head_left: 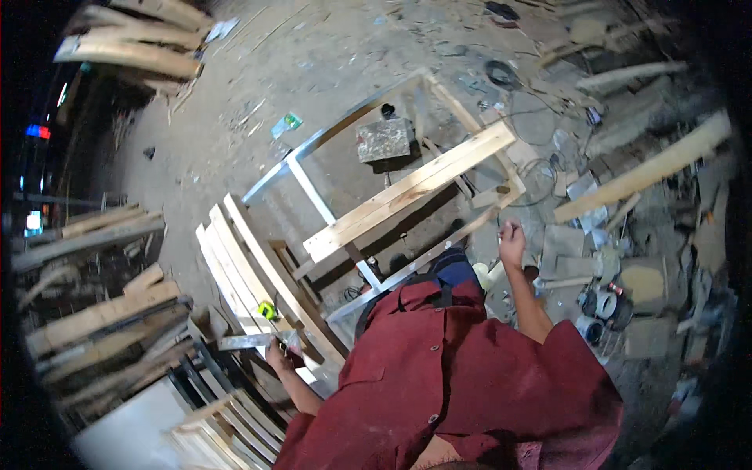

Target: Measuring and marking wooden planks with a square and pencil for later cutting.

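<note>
My left hand (277, 355) pinches a metal strip (244, 341); my right hand's (512, 243) grip I can't tell. Swinging the strip could knock the tape (267, 310) off the plank's (238, 254) edge.

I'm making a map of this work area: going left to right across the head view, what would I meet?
Piled lumber → left hand with a flat metal tool → rough grey block → right hand → long pale plank.
</note>
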Tool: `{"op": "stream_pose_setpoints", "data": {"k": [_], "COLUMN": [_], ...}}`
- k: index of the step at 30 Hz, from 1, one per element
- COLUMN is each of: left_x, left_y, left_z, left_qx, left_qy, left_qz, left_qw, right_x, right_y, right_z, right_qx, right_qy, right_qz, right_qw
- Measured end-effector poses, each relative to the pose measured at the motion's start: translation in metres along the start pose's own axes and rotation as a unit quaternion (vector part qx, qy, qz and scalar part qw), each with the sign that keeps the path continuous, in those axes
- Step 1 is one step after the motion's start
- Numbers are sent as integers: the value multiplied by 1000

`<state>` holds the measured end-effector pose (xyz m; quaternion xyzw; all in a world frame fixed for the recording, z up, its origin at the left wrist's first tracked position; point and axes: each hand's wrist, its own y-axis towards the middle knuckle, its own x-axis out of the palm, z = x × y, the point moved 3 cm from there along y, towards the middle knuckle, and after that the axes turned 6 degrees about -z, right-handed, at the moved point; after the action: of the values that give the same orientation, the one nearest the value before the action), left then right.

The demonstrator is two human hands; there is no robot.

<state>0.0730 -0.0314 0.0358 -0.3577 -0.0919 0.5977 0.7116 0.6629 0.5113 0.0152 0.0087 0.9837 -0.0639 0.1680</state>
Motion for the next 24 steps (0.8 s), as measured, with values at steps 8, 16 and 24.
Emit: {"op": "stream_pose_setpoints", "data": {"k": [8, 16, 24], "left_x": [316, 541, 707], "left_y": [-157, -275, -279], "left_z": [142, 180, 120], "left_qx": [262, 247, 609], "left_qy": [79, 147, 440], "left_qz": [-337, -573, -327], "left_qw": [901, 768, 574], "right_x": [103, 79, -63], "right_y": [-11, 35, 170], "right_z": [-191, -159, -66], "right_qx": [-244, -149, -7], "right_qy": [-66, -7, -29], "right_qz": [-291, -250, -55], "right_qw": [923, 957, 998]}}
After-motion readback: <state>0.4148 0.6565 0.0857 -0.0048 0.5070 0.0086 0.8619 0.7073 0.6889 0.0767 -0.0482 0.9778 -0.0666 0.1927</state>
